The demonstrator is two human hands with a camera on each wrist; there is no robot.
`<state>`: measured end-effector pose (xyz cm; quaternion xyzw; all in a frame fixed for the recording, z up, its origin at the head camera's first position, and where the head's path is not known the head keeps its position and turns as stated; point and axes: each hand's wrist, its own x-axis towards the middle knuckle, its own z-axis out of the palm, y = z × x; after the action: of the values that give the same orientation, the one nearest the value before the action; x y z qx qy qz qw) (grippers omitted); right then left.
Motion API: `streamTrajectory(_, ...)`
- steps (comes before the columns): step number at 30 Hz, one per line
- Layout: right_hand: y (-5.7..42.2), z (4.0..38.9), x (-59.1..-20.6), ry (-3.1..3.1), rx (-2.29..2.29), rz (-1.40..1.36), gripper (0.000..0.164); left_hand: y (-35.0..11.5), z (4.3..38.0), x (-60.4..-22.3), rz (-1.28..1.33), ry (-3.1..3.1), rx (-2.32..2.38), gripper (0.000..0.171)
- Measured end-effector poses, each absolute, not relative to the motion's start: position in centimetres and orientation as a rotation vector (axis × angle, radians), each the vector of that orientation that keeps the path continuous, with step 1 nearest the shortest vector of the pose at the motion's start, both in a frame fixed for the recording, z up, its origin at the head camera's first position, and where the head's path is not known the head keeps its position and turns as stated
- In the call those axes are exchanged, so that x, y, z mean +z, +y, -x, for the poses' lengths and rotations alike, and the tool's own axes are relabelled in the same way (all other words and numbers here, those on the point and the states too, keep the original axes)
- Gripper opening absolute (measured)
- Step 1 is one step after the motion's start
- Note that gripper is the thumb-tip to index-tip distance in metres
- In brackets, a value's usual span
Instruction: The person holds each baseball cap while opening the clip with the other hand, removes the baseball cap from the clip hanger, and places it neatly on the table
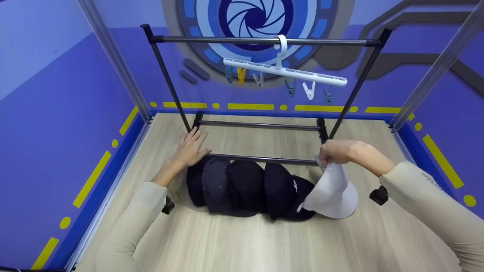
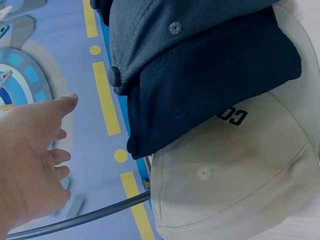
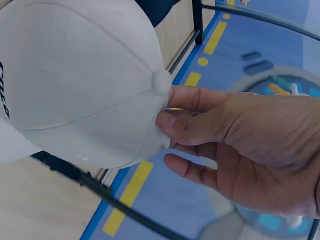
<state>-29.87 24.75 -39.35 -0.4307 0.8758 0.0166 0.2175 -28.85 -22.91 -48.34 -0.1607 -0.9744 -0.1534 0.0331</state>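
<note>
A row of overlapping baseball caps lies in front of the rack. At its right end my right hand (image 1: 335, 150) pinches a white cap (image 1: 332, 194) near the top of its crown. In the right wrist view, thumb and fingers grip the white cap (image 3: 95, 85) beside its top button. My left hand (image 1: 192, 147) is by the row's left end, fingers extended, holding nothing; whether it touches a cap I cannot tell. A beige cap (image 2: 225, 175) with dark letters, a navy cap (image 2: 215, 75) and a grey-blue cap (image 2: 150, 40) are nearest it. More dark caps (image 1: 245, 185) fill the middle.
A dark metal rack (image 1: 245, 40) stands behind the caps, its lower bars close to them. From its top bar hangs a white hanger (image 1: 283, 71) carrying several small clips (image 1: 309, 91). Blue patterned walls (image 1: 56, 132) enclose the wooden tabletop (image 1: 227, 245) at the back and sides.
</note>
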Motion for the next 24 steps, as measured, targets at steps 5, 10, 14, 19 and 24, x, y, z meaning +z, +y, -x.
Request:
streamTrajectory(5, 22.2, 30.2, -41.1, 2.439, -0.001, 1.303, 0.034, -23.3, 28.5, -48.5, 0.473, -3.038, -0.454, 0.065)
streamTrajectory(10, 20.6, 30.2, -42.5, 2.393, -0.009, 1.351, 0.038, -23.2, 28.5, -48.8, 0.499, -3.028, -0.483, 0.065)
streamTrajectory(14, 19.8, 30.3, -43.3, 2.393, 0.007, 1.375, 0.037, -23.0, 28.8, -48.9, 0.5, -2.995, -0.505, 0.063)
streamTrajectory(19, 18.6, 30.4, -44.0, 2.396, -0.007, 1.348, 0.035, -22.8, 28.9, -49.0, 0.482, -3.018, -0.501, 0.063)
streamTrajectory(24, 17.7, 30.4, -44.6, 2.374, -0.05, 1.348, 0.033, -22.8, 29.1, -49.3, 0.484, -3.039, -0.441, 0.063)
